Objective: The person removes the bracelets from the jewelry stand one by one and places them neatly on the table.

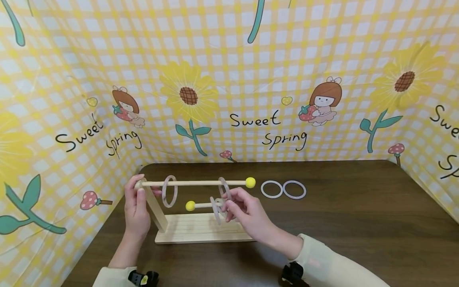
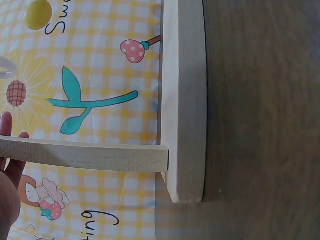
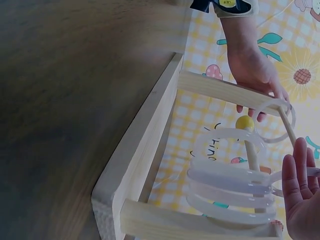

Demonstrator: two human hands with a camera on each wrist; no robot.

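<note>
- Gripping the top of the left post (image 1: 157, 210) with the left hand (image 1: 137, 209), right at the root of the upper rod (image 1: 197, 183), with thumb in front and fingers behind; steadying the wooden stand (image 1: 193, 230), by the look of it.
- Pinching a pale ring (image 1: 220, 190) between thumb and fingers of the right hand (image 1: 252, 217), nearly closed; holding it near the yellow ball (image 1: 250, 182) at the upper rod's free end, seemingly threaded over that rod.
- Counting on the upper rod: one hanging ring (image 1: 163, 194) near the left post, plus, apparently, the pinched one.
- Showing several stacked rings (image 3: 230, 173) along the lower rod (image 1: 203, 205), closer to the right post (image 3: 175, 220) than to the free end; overlapping too much for a sure count.
- Leaving off the stand two loose rings (image 1: 271, 197), flat on the table (image 1: 358, 207), side by side beyond the yellow ball.
- Judging from this, partway along: having rings on both rods, but two on neither.
- Unable to tell the pinched ring's direction, onto the upper rod or off it; hence unable to call either rod finished.
</note>
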